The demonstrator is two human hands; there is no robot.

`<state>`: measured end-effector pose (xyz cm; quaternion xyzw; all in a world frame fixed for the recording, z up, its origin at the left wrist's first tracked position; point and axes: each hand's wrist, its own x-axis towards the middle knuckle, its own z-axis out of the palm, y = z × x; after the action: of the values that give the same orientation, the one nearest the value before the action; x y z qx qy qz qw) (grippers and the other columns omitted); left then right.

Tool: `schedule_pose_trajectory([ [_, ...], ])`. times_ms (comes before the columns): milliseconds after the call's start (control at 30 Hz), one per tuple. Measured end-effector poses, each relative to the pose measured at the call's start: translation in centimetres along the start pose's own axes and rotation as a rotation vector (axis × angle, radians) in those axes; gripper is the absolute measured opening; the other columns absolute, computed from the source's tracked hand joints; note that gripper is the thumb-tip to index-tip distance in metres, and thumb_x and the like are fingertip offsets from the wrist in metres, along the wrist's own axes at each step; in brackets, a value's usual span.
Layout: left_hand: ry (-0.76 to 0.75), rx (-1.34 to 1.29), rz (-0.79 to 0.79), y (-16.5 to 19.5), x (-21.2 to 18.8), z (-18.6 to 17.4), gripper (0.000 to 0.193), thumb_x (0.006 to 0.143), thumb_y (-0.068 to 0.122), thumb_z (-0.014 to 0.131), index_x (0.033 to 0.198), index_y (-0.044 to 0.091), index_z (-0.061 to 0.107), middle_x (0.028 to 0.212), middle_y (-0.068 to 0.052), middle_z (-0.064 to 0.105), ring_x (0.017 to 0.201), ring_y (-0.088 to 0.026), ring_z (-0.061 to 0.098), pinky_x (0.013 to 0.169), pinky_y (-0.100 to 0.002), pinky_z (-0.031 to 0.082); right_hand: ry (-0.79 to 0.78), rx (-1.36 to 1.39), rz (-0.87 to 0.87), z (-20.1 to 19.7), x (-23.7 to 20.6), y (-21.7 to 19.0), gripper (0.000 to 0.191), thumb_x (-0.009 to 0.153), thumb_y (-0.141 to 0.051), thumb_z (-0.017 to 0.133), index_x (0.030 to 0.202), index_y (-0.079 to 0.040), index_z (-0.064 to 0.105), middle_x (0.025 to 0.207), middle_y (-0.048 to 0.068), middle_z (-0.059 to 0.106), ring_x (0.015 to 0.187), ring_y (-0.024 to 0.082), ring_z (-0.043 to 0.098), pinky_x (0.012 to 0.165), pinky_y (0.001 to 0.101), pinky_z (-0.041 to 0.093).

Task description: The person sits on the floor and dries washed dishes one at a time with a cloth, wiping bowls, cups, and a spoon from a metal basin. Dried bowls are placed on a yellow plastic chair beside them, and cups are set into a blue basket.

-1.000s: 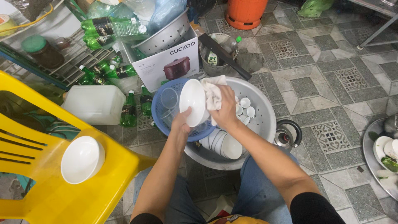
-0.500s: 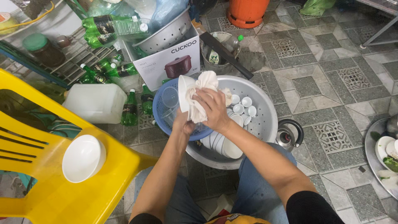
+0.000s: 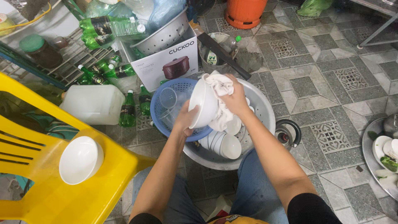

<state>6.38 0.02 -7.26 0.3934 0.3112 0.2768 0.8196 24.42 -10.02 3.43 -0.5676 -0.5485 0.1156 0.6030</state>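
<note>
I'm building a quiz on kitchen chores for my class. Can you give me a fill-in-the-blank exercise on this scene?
1. The right hand presses a white ____ into the bowl.
2. The left hand grips the bowl by its ____ rim.
3. A second white bowl sits on the ____ chair.
4. The blue basket rests on the rim of the metal ____.

Missing words: cloth; lower; yellow; basin

Hands [image 3: 209, 110] w/ bowl [image 3: 203, 103], cloth [image 3: 219, 101]

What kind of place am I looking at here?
Probably a home kitchen or wash area floor: patterned floor tiles, a metal basin of white bowls, and an orange gas cylinder nearby.
</note>
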Motion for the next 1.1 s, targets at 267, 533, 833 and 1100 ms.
schedule_pose_trajectory([
  [267,-0.104,-0.381,-0.185,-0.7,-0.3,0.3,0.035,0.1,0.014,0.056,0.13,-0.002,0.062,0.116,-0.017,0.071,0.097,-0.027,0.074,0.083,-0.042,0.063,-0.02,0.41,0.45,1.3,-0.5,2.6,0.031,0.092,-0.019,0.076,0.116,-0.001,0.07,0.103,0.002,0.073,0.087,0.009,0.065,0.074,0.0272,0.05],
  [533,0.053,-0.055,-0.055,1.2,-1.2,0.6,0.039,0.099,0.022,0.06,0.13,0.0,0.058,0.112,-0.017,0.07,0.089,-0.024,0.073,0.073,-0.039,0.061,0.066,0.68,0.645,3.4,-1.2,2.6,0.038,0.093,-0.03,0.07,0.12,-0.004,0.067,0.107,0.006,0.072,0.094,0.013,0.069,0.081,0.0305,0.056],
  [833,0.072,0.09,0.37,2.6,-1.8,0.6,0.048,0.093,0.011,0.067,0.139,0.015,0.055,0.132,-0.013,0.06,0.115,-0.024,0.059,0.093,-0.036,0.053,0.085,1.173,0.948,5.7,-2.8,4.1,0.05,0.098,-0.045,0.051,0.129,-0.007,0.064,0.121,0.009,0.072,0.105,0.021,0.071,0.092,0.0349,0.058],
  [1100,0.179,0.306,0.518,3.1,-2.5,1.4,0.033,0.095,0.013,0.068,0.128,0.011,0.07,0.157,-0.013,0.034,0.143,-0.026,0.041,0.115,-0.038,0.039,-0.061,1.281,0.92,6.5,-3.5,4.1,0.05,0.101,-0.044,0.049,0.13,-0.007,0.062,0.123,0.01,0.071,0.107,0.022,0.071,0.094,0.0363,0.057],
])
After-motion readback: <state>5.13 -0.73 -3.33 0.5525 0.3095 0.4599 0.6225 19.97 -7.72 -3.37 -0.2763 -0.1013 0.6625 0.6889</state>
